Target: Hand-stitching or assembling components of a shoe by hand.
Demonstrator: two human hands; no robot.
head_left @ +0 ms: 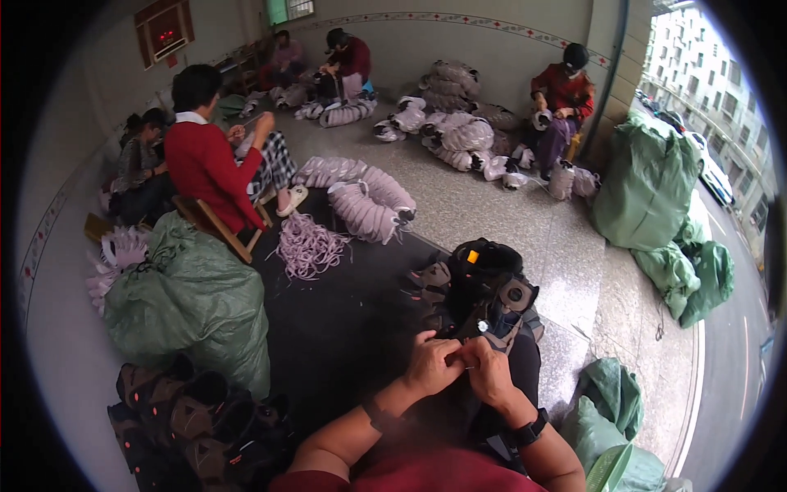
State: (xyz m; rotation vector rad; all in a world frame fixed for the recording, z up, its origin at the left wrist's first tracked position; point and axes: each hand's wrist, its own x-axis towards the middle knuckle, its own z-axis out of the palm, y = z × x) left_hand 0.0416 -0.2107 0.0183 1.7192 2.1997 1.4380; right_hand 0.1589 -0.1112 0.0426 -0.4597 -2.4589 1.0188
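Observation:
My left hand (430, 366) and my right hand (489, 372) meet in front of me, both closed with fingertips pinched together. A thin, pale sliver shows by my right fingers, too small to name. Just beyond the hands, and partly hidden by them, lies a bundle of black and brown shoe uppers (515, 297) with a round hole in one brown piece. More brown and black pieces (432, 281) lie left of that bundle. A dark band circles my left wrist, and a dark watch (531, 428) is on my right.
Shoe uppers (197, 422) pile up at lower left beside a green sack (193, 295). Pinkish laces (307, 246) lie heaped on the dark mat. A person in red (209, 168) sits at left; others sit farther back among pale bundles. Green sacks (648, 184) line the right.

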